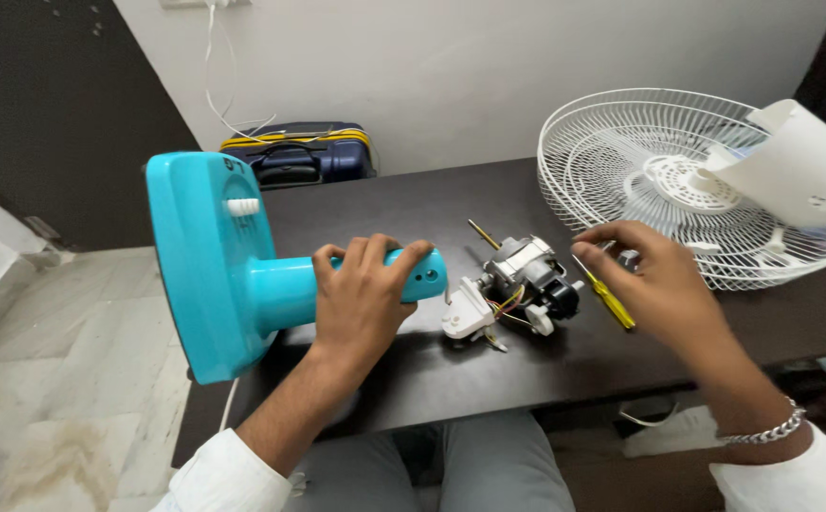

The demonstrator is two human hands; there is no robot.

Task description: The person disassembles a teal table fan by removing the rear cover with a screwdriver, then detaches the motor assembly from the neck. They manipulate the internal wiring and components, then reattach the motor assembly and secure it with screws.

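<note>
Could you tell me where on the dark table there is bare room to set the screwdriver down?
The dark table is bare behind the fan motor, between the turquoise fan stand and the white grille. The front strip near the right hand is also free. Around the motor, between the left hand and screwdriver, it is crowded.

White wall (pixel 489 66), marble floor (pixel 72 360), dark table (pixel 413 204)

Fan base (pixel 214 265) left on table (pixel 413 204), motor (pixel 519 284) centre, grille (pixel 659 180) right (suitcase (pixel 299 156) behind)
</note>
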